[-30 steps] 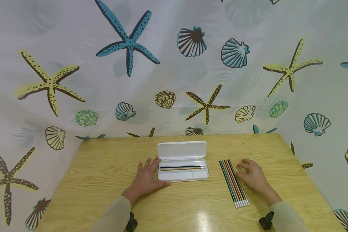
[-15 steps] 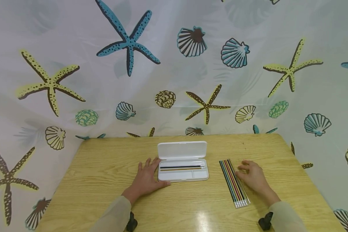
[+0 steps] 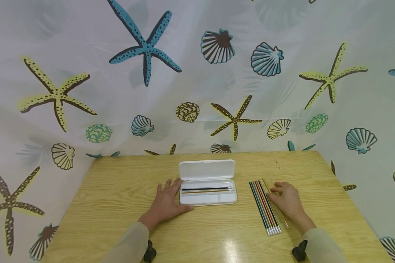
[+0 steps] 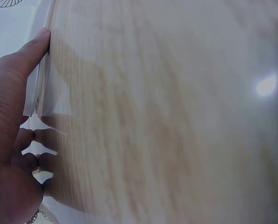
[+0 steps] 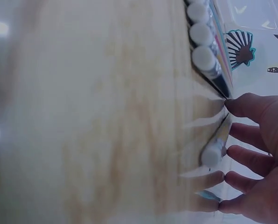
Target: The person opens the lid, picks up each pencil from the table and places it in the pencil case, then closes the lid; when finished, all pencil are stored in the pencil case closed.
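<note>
A white pencil case (image 3: 199, 199) lies with its lid raised; a black and a yellow pencil (image 3: 205, 192) sit in its rear compartment. My left hand (image 3: 166, 202) rests at its left end, fingers spread along the side, thumb against the front edge. To the right of the case, several pencils (image 3: 264, 208) lie side by side, white erasers toward me. My right hand (image 3: 287, 199) has thumb and fingers at a gold-coloured pencil (image 3: 264, 181) lying apart, just right of that row. In the right wrist view its white eraser (image 5: 211, 155) shows between thumb and fingertips.
The wooden table (image 3: 118, 186) has its back edge against a hanging cloth (image 3: 197, 138) printed with starfish and shells. The case's raised lid (image 3: 206, 170) stands at the back. A dark wrist strap mount (image 3: 299, 251) sits under the right sleeve.
The gold-coloured pencil has come away from the row; its eraser end has swung right and its far end now shows beyond the fingers. The left hand and the case stay where they were.
</note>
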A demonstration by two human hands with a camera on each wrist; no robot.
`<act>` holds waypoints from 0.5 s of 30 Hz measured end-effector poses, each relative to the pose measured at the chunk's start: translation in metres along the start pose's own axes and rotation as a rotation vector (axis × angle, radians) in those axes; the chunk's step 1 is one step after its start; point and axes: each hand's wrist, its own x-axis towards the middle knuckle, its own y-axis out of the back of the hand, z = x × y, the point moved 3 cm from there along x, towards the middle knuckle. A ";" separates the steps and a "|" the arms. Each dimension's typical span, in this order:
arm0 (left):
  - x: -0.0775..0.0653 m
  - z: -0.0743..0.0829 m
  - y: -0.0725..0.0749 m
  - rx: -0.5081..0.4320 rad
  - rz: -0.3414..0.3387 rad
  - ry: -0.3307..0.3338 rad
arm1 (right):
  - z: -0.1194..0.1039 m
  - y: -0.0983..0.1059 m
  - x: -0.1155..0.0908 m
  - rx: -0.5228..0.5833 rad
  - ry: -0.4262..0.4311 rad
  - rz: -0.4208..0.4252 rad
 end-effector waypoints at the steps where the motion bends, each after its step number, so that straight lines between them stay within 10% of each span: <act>1: 0.000 0.000 0.000 0.000 0.001 0.000 | 0.000 0.000 0.000 0.000 -0.004 0.000; 15: -0.001 0.001 0.000 0.001 0.008 -0.010 | -0.003 0.001 0.005 -0.005 -0.007 0.144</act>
